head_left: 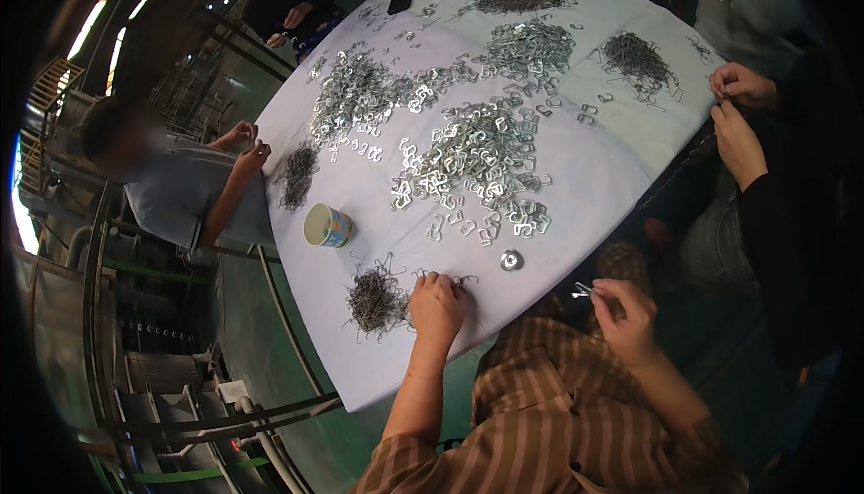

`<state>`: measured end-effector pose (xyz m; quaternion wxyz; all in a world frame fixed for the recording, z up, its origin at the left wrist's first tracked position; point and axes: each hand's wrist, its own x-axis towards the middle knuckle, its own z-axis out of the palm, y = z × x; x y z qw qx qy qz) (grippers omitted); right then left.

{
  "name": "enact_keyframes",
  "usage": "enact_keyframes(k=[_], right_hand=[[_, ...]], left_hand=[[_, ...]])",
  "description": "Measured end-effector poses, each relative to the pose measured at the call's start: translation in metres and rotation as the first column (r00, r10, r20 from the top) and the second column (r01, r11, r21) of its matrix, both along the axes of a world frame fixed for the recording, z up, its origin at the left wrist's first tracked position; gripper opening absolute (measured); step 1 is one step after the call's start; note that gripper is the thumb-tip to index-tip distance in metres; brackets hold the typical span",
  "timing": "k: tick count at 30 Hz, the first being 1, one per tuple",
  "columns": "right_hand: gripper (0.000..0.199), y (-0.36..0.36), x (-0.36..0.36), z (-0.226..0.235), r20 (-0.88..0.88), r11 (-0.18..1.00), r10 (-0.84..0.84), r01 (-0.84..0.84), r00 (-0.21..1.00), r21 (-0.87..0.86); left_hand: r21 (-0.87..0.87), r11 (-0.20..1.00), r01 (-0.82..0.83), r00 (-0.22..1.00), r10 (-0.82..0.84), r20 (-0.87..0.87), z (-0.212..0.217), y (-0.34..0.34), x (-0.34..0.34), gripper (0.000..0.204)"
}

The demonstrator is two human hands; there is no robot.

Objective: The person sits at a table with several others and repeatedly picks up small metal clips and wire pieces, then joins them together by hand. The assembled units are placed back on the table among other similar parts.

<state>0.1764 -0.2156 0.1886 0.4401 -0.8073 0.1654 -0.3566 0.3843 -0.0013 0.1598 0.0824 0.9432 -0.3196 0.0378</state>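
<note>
Brown striped cloth sleeves (409,465), both bare forearms coming out of them. Left forearm reaches almost straight ahead over the table covered in white cloth (355,370); left hand (438,305) lies back uppermost, fingers curled down among loose dark wires, just beside a tangled heap of thin dark-grey wire hooks (372,303). Cannot tell whether its fingertips have closed on one (they are hidden beneath the hand). Right forearm slants inward, off the table's near edge; right hand (627,318) is raised above the lap, thumb and fingers pinched together on a small bright silver metal piece (581,291) that juts leftward. Nearby on the cloth: round silver metal disc (511,261); farther off, large heap of bent silver metal clips (472,157).
</note>
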Motion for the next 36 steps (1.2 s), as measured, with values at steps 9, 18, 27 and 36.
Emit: enact_keyframes(k=[9, 18, 27, 36], right_hand=[[0.028, 0.002, 0.004, -0.005, 0.015, 0.998, 0.011, -0.012, 1.000, 0.068], [0.030, 0.006, 0.006, 0.008, 0.032, 0.998, 0.011, -0.013, 0.999, 0.062], [0.031, 0.004, 0.007, 0.015, 0.043, 0.998, 0.058, -0.059, 0.997, 0.024], [0.034, 0.002, 0.008, 0.010, 0.105, 0.989, 0.105, -0.115, 0.989, 0.089]], left_hand=[[-0.557, 0.814, -0.167, 0.797, -0.221, -0.562, 0.036, -0.029, -0.023, 0.006], [-0.809, 0.587, -0.005, 0.601, -0.645, -0.471, 0.042, -0.089, -0.085, 0.011], [-0.825, 0.563, 0.043, 0.673, -0.627, -0.392, 0.040, -0.096, -0.085, 0.009], [-0.857, 0.514, -0.024, 0.581, -0.691, -0.430, 0.034, -0.092, -0.087, 0.009]])
